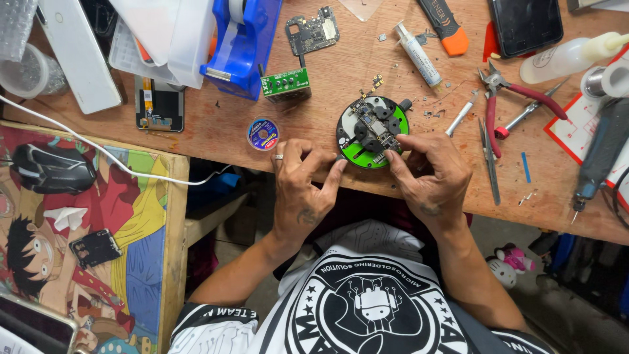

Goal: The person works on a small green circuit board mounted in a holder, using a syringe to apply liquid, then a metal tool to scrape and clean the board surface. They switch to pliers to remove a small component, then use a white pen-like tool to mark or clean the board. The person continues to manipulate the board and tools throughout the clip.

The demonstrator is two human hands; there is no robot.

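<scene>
Round green-and-black board holder (371,133) is set near the front edge of the wooden surface (216,131), with a small circuit board (375,124) clamped on top by black knobs.

Left hand (303,187): a ring is worn, fingers are curled, and the index fingertip is pressed against the holder's left lower rim. Grip is mostly closed; nothing is held, only the rim is touched.

Right hand (432,174): thumb and index are pinched together at the board's lower right corner, on or just at the holder's edge. Grip is nearly shut; whether something tiny is pinched cannot be told.

Around the holder:
- Solder wick spool (263,134) is seen to the left, apart from the holder.
- Green module board (285,83) and a bare phone board (313,31) are laid further back left.
- Blue tape dispenser (241,40) is placed beyond those.
- Syringe (417,54) is laid back right of the holder, tilted.
- Red-handled pliers (517,98) and tweezers (489,160) are laid right of the right hand, close together.
- Squeeze bottle (570,56) and a dark phone (526,25) are seen at the far right rear.
- Small loose parts are scattered between holder and pliers.

A lower side table with a cartoon mat (78,236) is seen at left, carrying a black mouse (52,168) and a small dark module (95,248).
</scene>
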